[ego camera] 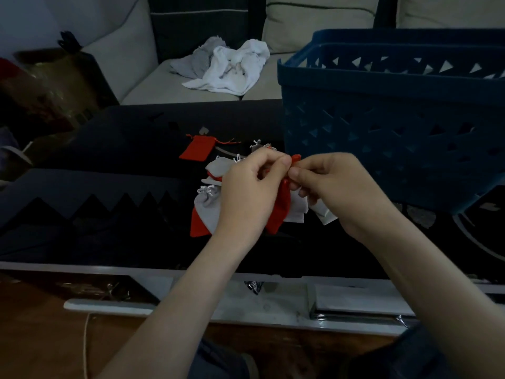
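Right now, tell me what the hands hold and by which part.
A red pouch. The left hand and right hand both pinch it at its gathered top end; the body hangs below, between them.

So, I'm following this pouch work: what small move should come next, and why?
Probably ease the hands apart to spread the top: the left hand and right hand both pinch the red pouch at its gathered upper edge, fingertips nearly touching.

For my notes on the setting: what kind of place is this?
Probably a home living room: a sofa with cushions, crumpled white laundry on its seat, and a blue plastic basket.
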Action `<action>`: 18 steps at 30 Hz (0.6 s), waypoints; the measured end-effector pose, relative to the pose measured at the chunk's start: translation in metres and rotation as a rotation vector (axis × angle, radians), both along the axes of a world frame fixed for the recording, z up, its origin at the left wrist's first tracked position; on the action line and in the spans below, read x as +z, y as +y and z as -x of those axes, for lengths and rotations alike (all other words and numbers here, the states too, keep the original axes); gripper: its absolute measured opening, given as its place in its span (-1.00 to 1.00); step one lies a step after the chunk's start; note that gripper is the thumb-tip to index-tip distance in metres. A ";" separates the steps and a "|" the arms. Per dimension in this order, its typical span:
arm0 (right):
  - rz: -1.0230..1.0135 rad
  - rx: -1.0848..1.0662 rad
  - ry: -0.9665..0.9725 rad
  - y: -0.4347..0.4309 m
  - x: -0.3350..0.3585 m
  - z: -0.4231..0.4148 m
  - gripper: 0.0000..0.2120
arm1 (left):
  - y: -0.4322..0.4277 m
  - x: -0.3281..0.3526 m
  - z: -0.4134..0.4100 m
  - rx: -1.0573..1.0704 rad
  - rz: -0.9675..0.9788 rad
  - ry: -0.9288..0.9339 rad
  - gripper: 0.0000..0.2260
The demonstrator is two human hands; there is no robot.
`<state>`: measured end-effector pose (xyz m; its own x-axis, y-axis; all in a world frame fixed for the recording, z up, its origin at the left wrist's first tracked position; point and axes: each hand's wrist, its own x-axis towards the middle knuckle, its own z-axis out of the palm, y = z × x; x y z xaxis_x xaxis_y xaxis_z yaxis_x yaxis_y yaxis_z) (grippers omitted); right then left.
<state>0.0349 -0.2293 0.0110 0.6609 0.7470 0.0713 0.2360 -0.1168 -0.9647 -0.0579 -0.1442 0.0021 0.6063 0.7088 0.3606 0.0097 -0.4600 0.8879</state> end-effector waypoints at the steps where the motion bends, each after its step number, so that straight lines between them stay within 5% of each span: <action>1: -0.009 -0.017 -0.008 0.000 -0.001 0.002 -0.82 | 0.000 0.000 0.000 0.006 -0.005 0.003 -0.87; 11: 0.043 -0.100 -0.649 0.000 -0.012 0.008 -0.90 | 0.006 0.002 0.002 0.001 -0.094 0.052 -0.85; 13: 0.047 -0.073 -0.539 -0.001 -0.009 0.007 -0.88 | 0.009 0.001 0.001 -0.036 -0.063 0.024 -0.85; 18: -0.042 0.186 0.249 -0.004 0.007 -0.002 -0.71 | 0.010 -0.004 0.001 -0.197 0.215 -0.160 -0.83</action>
<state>0.0371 -0.2335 0.0178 0.5144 0.8565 -0.0422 0.0057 -0.0526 -0.9986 -0.0593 -0.1343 -0.0020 0.6870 0.6536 0.3174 -0.2085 -0.2411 0.9478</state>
